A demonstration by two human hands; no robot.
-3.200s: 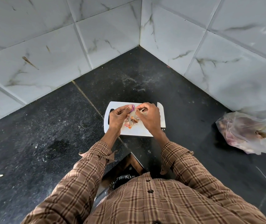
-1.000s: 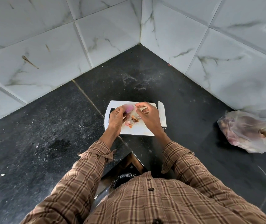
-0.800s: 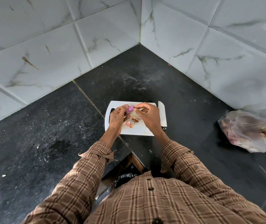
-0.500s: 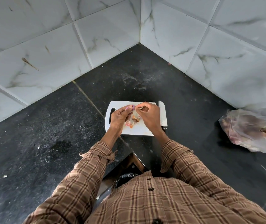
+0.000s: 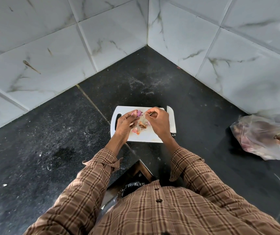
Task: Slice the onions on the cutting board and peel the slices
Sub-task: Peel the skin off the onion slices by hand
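Hands (image 5: 142, 122) parted slightly — peel between them indistinct.

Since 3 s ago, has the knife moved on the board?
No. The knife still lies along the cutting board's right edge, handle toward the person.

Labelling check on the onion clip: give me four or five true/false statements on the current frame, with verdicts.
1. The left hand holds a purple onion piece above the cutting board. True.
2. The right hand grips the knife. False: the knife lies along the board's right edge; the right hand pinches a thin strip of peel.
3. Peel scraps lie on the board between the hands. True.
4. The plastic bag sits on the board. False: it lies on the dark counter, far right.
5. The cutting board is black. False: white.
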